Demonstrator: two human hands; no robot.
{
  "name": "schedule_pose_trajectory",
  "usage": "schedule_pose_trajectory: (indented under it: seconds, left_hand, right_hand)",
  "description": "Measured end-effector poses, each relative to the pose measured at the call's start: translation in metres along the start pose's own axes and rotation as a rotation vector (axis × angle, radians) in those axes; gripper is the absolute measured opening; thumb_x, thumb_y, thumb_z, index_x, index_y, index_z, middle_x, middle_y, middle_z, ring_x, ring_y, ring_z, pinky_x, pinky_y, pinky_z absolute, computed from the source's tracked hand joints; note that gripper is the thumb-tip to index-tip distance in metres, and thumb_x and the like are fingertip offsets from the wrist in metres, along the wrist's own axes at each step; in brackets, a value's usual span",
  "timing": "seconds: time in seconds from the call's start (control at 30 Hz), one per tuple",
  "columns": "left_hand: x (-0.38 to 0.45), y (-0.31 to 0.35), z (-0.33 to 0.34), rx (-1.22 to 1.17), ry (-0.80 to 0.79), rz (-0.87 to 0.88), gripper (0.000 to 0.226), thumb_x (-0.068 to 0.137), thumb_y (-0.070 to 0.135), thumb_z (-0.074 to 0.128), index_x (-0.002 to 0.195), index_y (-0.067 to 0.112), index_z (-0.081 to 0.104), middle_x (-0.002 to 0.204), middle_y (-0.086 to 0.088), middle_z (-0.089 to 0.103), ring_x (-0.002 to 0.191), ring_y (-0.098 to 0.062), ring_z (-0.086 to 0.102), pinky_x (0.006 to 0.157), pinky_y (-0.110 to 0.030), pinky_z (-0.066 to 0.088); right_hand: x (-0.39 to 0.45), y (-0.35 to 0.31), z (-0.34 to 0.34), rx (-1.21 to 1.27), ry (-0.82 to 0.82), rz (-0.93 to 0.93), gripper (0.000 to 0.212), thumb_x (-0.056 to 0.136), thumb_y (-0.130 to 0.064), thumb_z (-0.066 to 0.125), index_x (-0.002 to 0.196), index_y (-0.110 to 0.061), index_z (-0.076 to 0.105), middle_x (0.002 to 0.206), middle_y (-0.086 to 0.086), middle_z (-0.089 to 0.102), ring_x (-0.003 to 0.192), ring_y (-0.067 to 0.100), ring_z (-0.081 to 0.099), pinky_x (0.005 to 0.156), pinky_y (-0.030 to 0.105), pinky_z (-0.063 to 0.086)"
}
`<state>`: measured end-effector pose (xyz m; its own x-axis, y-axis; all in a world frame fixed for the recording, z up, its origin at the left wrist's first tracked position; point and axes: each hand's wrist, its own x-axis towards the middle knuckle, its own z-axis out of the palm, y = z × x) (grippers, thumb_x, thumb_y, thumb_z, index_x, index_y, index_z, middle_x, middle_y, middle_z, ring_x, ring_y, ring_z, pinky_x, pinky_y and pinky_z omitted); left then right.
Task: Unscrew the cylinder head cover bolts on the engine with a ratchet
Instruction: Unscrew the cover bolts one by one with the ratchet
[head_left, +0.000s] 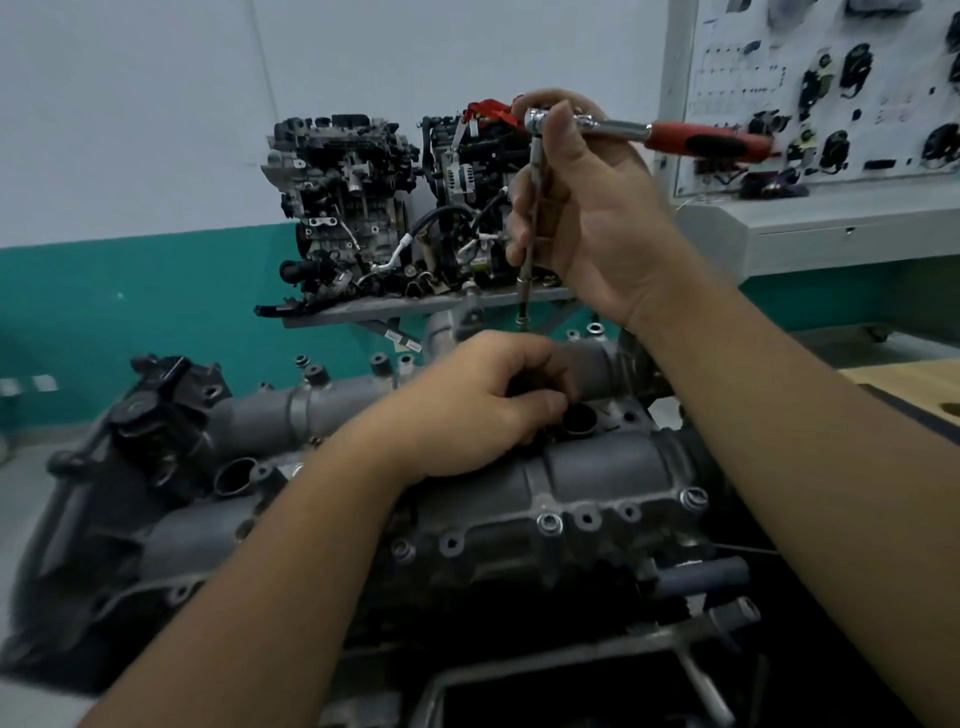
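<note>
Above the engine (519, 499) on its stand, my right hand (587, 218) grips the ratchet (675, 134) by its extension, lifted clear. My left hand (467, 410) curls on the cylinder head cover (613, 467); whether it holds anything, I cannot tell. Two engines (395, 208) stand against the white-and-teal wall (130, 156).

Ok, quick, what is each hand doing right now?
Left hand: fingers curled down on the cylinder head cover; contents hidden.
Right hand: holds the ratchet, raised off the engine.

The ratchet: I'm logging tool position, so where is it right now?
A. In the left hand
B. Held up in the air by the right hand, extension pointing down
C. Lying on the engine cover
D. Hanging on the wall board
B: the right hand holds the ratchet raised above the engine, its extension hanging down, while the left hand rests on the cover.
</note>
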<state>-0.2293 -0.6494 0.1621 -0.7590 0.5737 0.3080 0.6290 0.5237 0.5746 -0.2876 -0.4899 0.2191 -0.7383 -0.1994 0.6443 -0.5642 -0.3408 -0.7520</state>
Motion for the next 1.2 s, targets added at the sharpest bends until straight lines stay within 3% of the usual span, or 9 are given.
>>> schedule_pose_trajectory:
  seconds: [0.17,0.27,0.4,0.53,0.73,0.9,1.0,1.13,1.2]
  left_hand:
    - [-0.010,0.007,0.005,0.200,-0.020,0.080,0.020,0.097,0.005,0.063,0.109,0.020,0.070,0.100,0.020,0.067,0.098,0.006,0.061,0.078,-0.004,0.042]
    - [-0.015,0.007,0.003,0.216,-0.024,0.087,0.029,0.096,0.003,0.061,0.119,0.021,0.065,0.105,0.017,0.064,0.099,0.001,0.060,0.083,-0.010,0.045]
    - [-0.024,0.002,0.010,0.184,0.268,0.099,0.035,0.087,0.005,0.077,0.119,0.019,0.069,0.098,0.006,0.070,0.094,-0.010,0.069,0.088,-0.036,0.057]
    - [-0.031,-0.002,0.007,0.060,0.500,0.167,0.038,0.085,0.002,0.080,0.120,0.014,0.072,0.098,0.000,0.075,0.090,-0.010,0.075,0.086,-0.035,0.062]
    - [-0.033,0.005,0.010,0.292,0.372,0.069,0.033,0.082,0.018,0.085,0.114,0.024,0.076,0.094,0.007,0.074,0.087,-0.008,0.070,0.085,-0.030,0.058]
    - [-0.029,0.004,0.010,0.236,0.314,-0.105,0.020,0.083,0.026,0.085,0.101,0.030,0.079,0.092,0.013,0.075,0.087,-0.001,0.068,0.078,-0.014,0.050]
    - [-0.029,0.006,0.012,0.247,0.320,-0.083,0.016,0.084,0.024,0.084,0.099,0.028,0.081,0.089,0.011,0.076,0.084,-0.002,0.068,0.078,-0.021,0.053]
    - [-0.033,0.011,0.011,0.208,0.508,0.031,0.016,0.083,0.020,0.085,0.098,0.019,0.081,0.085,0.005,0.076,0.079,-0.009,0.070,0.077,-0.032,0.059]
    - [-0.031,0.016,0.008,0.251,0.455,-0.012,0.016,0.084,0.026,0.084,0.099,0.023,0.081,0.085,0.006,0.075,0.080,-0.010,0.069,0.077,-0.034,0.059]
  right_hand:
    - [-0.003,-0.002,0.001,-0.016,0.016,0.023,0.021,0.104,-0.038,0.053,0.100,-0.020,0.063,0.079,0.009,0.063,0.066,0.025,0.058,0.071,0.044,0.049]
    - [-0.004,-0.004,0.002,-0.024,0.017,0.028,0.022,0.105,-0.037,0.052,0.098,-0.019,0.062,0.078,0.009,0.064,0.066,0.025,0.058,0.068,0.043,0.051]
    - [-0.006,-0.006,0.004,-0.047,0.018,0.026,0.025,0.108,-0.034,0.050,0.095,-0.015,0.060,0.078,0.011,0.062,0.065,0.025,0.057,0.066,0.042,0.051]
    - [-0.008,-0.008,0.005,-0.063,0.023,0.019,0.028,0.108,-0.034,0.049,0.091,-0.013,0.057,0.078,0.011,0.061,0.065,0.025,0.057,0.065,0.042,0.051]
    - [-0.008,-0.007,0.005,-0.072,0.026,0.025,0.029,0.108,-0.034,0.048,0.090,-0.013,0.057,0.078,0.010,0.063,0.065,0.025,0.058,0.066,0.041,0.052]
    - [-0.008,-0.006,0.003,-0.069,0.022,0.025,0.026,0.108,-0.035,0.048,0.097,-0.013,0.057,0.079,0.010,0.064,0.066,0.026,0.059,0.067,0.043,0.053]
    - [-0.007,-0.005,0.002,-0.067,0.025,0.023,0.026,0.108,-0.035,0.048,0.097,-0.013,0.056,0.079,0.010,0.064,0.066,0.026,0.059,0.067,0.043,0.053]
    - [-0.006,-0.004,0.001,-0.070,0.021,0.021,0.026,0.108,-0.035,0.048,0.097,-0.013,0.056,0.078,0.009,0.065,0.066,0.026,0.059,0.067,0.043,0.054]
    - [-0.006,-0.004,0.001,-0.068,0.025,0.021,0.026,0.108,-0.035,0.049,0.098,-0.013,0.056,0.078,0.009,0.065,0.066,0.026,0.059,0.067,0.043,0.054]
